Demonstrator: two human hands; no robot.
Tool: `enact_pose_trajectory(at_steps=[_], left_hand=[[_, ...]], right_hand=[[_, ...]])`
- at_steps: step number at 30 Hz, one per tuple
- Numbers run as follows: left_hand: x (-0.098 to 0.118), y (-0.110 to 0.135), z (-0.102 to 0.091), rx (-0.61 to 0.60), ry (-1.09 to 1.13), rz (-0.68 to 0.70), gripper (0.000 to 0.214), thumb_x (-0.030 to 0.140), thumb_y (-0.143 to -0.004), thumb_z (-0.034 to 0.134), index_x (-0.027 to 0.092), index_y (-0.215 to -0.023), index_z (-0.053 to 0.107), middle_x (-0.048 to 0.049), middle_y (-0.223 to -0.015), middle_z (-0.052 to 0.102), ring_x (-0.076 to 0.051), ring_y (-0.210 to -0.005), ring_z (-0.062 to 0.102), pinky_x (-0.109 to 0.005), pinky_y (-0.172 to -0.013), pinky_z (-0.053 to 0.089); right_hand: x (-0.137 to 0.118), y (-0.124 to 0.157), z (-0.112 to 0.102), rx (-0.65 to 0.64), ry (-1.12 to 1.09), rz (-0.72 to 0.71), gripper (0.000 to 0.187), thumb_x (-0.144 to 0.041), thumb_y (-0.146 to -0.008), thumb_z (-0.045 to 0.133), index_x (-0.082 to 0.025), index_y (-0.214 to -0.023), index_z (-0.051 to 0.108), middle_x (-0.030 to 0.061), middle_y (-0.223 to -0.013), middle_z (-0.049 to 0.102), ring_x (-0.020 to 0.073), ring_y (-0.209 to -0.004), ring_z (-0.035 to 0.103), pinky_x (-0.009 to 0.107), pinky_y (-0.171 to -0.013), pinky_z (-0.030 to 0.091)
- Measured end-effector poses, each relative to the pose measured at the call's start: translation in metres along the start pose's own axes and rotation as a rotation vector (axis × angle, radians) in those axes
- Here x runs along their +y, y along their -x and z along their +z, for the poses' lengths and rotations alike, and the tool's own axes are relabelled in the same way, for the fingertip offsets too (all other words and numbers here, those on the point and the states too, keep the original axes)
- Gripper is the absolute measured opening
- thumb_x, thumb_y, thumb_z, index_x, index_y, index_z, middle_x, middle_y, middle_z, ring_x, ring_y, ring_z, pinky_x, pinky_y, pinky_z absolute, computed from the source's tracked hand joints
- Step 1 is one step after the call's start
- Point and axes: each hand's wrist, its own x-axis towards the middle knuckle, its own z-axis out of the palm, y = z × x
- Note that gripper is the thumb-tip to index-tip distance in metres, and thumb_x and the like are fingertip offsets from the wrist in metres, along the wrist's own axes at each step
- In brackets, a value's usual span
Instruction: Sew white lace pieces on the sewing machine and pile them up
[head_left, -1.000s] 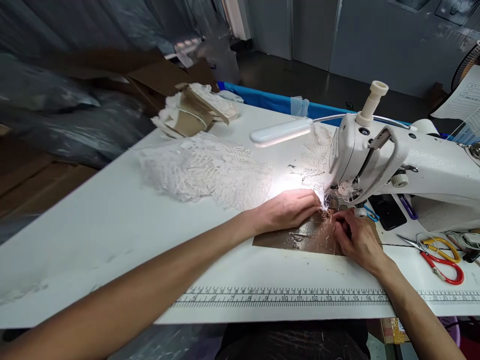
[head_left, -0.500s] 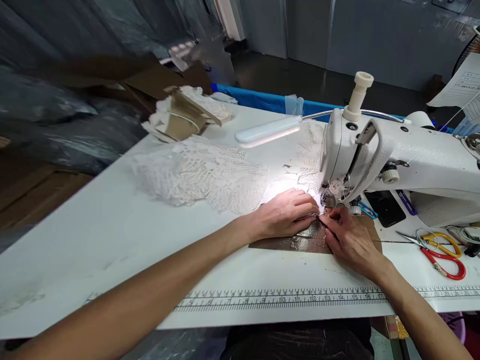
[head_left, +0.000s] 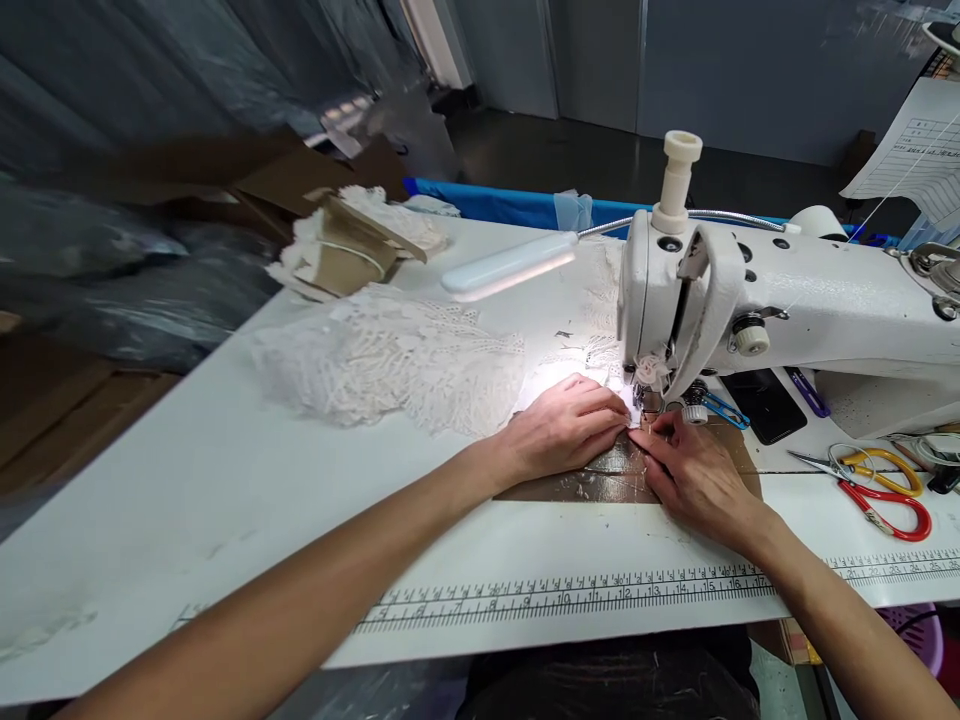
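White lace fabric spreads across the table and runs under the presser foot of a white sewing machine. Just left of the needle, my left hand has its fingers together and bent over the lace edge, pressing it down. My right hand sits in front of the presser foot, thumb and index finger pinched at the edge of the lace. The fingertips of both hands almost meet. What lies beneath my left palm is hidden. A brown taped plate lies under both hands, with thread scraps on it.
A lit lamp on a bendy neck hangs over the lace. Right of my hand lie red-handled scissors, yellow-handled ones, a black phone and a purple tool. A cardboard piece with lace stands at the back left.
The view has shifted slightly, so the machine appears further left. My left fingers have closed down flatter over the lace edge. My right hand keeps its pinch near the presser foot.
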Motion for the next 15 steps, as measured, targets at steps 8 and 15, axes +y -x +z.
enact_pose_trajectory(at_steps=[8,15], left_hand=[[-0.002,0.002,0.003,-0.07,-0.001,0.014,0.032,0.022,-0.105,0.038,0.018,-0.09,0.066,-0.0027,-0.089,0.071,-0.013,-0.076,0.061,-0.03,-0.075,0.049],[-0.002,-0.001,-0.001,-0.127,-0.025,0.054,0.034,0.023,-0.106,0.035,0.018,-0.089,0.065,-0.0032,-0.093,0.072,-0.013,-0.08,0.062,-0.031,-0.076,0.047]], right_hand=[[-0.001,0.002,0.003,0.01,0.0,0.008,0.032,-0.022,-0.096,0.044,-0.022,-0.122,0.063,0.0125,-0.112,0.055,0.0227,-0.088,0.056,0.039,-0.079,0.054],[0.022,-0.013,-0.023,-0.133,-0.319,0.106,0.026,-0.026,-0.093,0.05,-0.021,-0.11,0.07,0.0056,-0.091,0.062,0.0155,-0.068,0.057,0.027,-0.062,0.048]])
